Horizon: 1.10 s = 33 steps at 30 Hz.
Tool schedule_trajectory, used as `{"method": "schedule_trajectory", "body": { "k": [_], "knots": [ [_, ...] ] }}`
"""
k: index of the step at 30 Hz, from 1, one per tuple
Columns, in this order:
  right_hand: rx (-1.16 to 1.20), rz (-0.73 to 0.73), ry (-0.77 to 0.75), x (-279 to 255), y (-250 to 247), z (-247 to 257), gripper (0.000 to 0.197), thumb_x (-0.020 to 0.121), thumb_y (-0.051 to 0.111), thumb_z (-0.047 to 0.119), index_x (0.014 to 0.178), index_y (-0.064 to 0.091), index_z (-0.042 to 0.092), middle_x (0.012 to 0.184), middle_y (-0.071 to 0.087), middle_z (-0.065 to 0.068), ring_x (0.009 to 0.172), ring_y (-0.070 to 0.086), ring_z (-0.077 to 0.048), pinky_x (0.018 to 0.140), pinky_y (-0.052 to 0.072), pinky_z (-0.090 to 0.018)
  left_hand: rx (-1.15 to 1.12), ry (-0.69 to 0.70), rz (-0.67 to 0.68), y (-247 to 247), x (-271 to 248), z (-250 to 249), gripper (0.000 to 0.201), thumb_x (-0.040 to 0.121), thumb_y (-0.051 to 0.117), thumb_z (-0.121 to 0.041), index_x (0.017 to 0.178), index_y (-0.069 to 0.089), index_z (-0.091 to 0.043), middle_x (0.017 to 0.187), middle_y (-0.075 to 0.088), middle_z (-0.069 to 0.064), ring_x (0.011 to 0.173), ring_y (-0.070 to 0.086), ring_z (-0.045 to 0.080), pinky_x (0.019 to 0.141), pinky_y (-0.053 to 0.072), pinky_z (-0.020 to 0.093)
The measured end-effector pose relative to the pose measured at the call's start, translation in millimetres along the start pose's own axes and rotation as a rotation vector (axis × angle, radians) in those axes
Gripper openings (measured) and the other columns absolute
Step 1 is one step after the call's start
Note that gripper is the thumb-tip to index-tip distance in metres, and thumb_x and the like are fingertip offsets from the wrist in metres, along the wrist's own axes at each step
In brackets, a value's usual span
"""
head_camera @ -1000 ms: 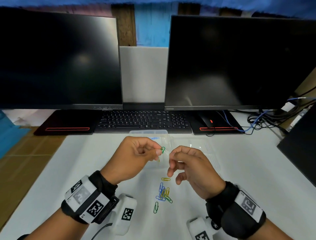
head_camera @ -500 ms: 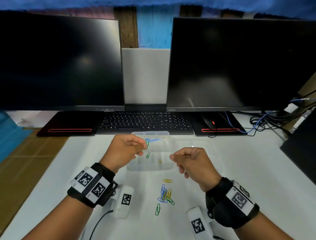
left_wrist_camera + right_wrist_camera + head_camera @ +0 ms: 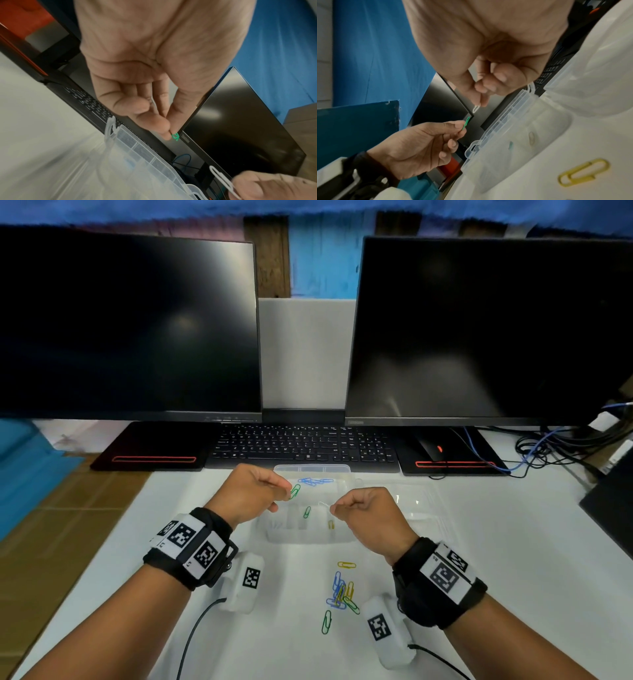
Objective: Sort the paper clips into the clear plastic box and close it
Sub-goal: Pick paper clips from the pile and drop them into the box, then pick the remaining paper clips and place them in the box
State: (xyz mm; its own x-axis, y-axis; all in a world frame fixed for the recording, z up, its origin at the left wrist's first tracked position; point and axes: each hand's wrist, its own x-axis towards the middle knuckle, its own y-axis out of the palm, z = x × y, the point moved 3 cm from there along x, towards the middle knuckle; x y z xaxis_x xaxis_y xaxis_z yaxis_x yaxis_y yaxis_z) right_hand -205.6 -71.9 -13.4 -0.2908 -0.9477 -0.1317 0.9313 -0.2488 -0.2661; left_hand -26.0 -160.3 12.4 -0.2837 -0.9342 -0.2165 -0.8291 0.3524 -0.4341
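1. since the earlier frames the two hands have drawn apart: they were nearly touching over the box, and now each sits on its own side of it, each with its own clip.
2. head view: the left hand [image 3: 251,491] pinches a green paper clip [image 3: 295,491] over the left part of the clear plastic box [image 3: 308,537]. the right hand [image 3: 368,510] is curled, pinching a white paper clip [image 3: 323,505] above the box's middle. the box lies open on the white surface [image 3: 513,559], its lid [image 3: 416,508] flat to the right. inside are a cluster of blue clips [image 3: 315,481] at the far end, one green clip [image 3: 307,511] and one yellow clip [image 3: 331,524], in separate compartments as far as i can tell. a loose pile [image 3: 342,592] of blue, yellow and green clips waits on the surface nearer the person, with a single green clip [image 3: 326,622] beside it.
3. left wrist view: thumb and forefinger hold the green clip by its end, the other fingers loosely folded; the box's divided compartments [image 3: 137,155] lie just below.
4. right wrist view: the white clip hangs from the narrow pinch of the right hand, and a yellow clip [image 3: 583,174] lies on the surface near the box.
5. progress: i judge the sorting well under way but not finished. two clips are in hand, roughly a dozen are left on the surface, and the lid is not yet closed.
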Motion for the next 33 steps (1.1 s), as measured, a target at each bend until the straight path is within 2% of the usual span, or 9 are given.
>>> {"method": "schedule_trajectory", "body": {
  "k": [4,7,9,18,21,24,27,30,33],
  "knots": [
    [-0.048,-0.023,-0.032,2,5,4,0.021,0.079,0.065,0.006,0.059,0.059,0.009,0.040,0.052,0.011,0.034,0.039,-0.001,0.039,0.032,-0.010,-0.009,0.012,0.012,8,5,-3,0.005,0.078,0.071,-0.006,0.077,0.074,-0.011,0.074,0.070,0.001,0.048,0.058,0.009,0.039,0.038,0.008],
    [-0.063,-0.056,-0.035,0,1,2,0.029,0.079,0.065,0.007,0.053,0.052,0.013,0.032,0.045,0.012,0.031,0.035,-0.002,0.037,0.030,-0.010,0.025,0.031,0.069,20,9,-3,0.007,0.073,0.075,-0.009,0.068,0.075,-0.014,0.078,0.075,0.007,0.055,0.062,0.016,0.059,0.057,0.027],
    [-0.062,-0.094,-0.041,1,-3,2,0.031,0.077,0.066,0.008,0.051,0.051,0.014,0.036,0.043,0.011,0.032,0.034,-0.002,0.038,0.030,-0.012,0.112,0.046,0.117,25,8,0,0.006,0.073,0.076,-0.017,0.067,0.076,-0.015,0.080,0.076,0.007,0.057,0.063,0.016,0.065,0.054,0.034],
    [-0.126,0.052,-0.070,14,31,15,0.021,0.079,0.072,0.018,0.059,0.066,0.015,0.036,0.049,0.015,0.036,0.045,0.001,0.048,0.037,-0.015,-0.093,0.087,-0.117,-9,6,-2,0.011,0.084,0.068,-0.014,0.075,0.073,-0.016,0.077,0.071,0.002,0.056,0.059,0.012,0.039,0.038,0.008],
    [-0.098,0.010,-0.037,20,30,9,0.018,0.082,0.071,0.019,0.065,0.069,0.015,0.058,0.060,0.009,0.054,0.054,-0.004,0.062,0.045,-0.022,-0.111,0.099,-0.094,-9,-1,0,0.007,0.085,0.068,-0.012,0.081,0.074,-0.009,0.075,0.069,0.003,0.053,0.058,0.006,0.040,0.038,0.007],
    [-0.127,-0.049,-0.014,20,9,-1,0.015,0.081,0.073,0.018,0.068,0.071,0.012,0.076,0.070,-0.004,0.069,0.063,-0.015,0.072,0.052,-0.029,-0.083,0.098,-0.021,-5,-6,8,0.008,0.084,0.067,-0.008,0.085,0.074,-0.004,0.073,0.068,0.003,0.054,0.058,0.010,0.042,0.038,0.008],
    [-0.220,-0.043,-0.032,12,-14,-6,0.013,0.079,0.074,0.017,0.068,0.073,0.010,0.067,0.070,0.002,0.061,0.060,-0.008,0.061,0.045,-0.021,0.033,0.093,0.169,9,-11,15,0.011,0.081,0.068,-0.007,0.075,0.076,-0.010,0.065,0.070,-0.005,0.049,0.059,0.013,0.050,0.042,0.018],
    [-0.412,0.147,-0.050,-4,-20,-10,0.017,0.080,0.070,0.012,0.065,0.074,0.018,0.044,0.060,0.019,0.041,0.050,0.004,0.046,0.037,-0.011,0.213,0.050,0.425,36,-28,21,0.012,0.078,0.065,-0.013,0.075,0.076,-0.011,0.067,0.070,-0.002,0.050,0.062,0.015,0.058,0.046,0.026],
    [-0.655,0.291,-0.046,-17,-13,-18,0.020,0.078,0.070,0.019,0.063,0.068,0.032,0.047,0.057,0.020,0.048,0.052,0.004,0.054,0.039,-0.014,0.392,0.032,0.515,64,-43,23,0.016,0.078,0.069,-0.025,0.077,0.073,-0.009,0.068,0.068,0.001,0.050,0.064,0.014,0.050,0.045,0.020]
  ]
}}
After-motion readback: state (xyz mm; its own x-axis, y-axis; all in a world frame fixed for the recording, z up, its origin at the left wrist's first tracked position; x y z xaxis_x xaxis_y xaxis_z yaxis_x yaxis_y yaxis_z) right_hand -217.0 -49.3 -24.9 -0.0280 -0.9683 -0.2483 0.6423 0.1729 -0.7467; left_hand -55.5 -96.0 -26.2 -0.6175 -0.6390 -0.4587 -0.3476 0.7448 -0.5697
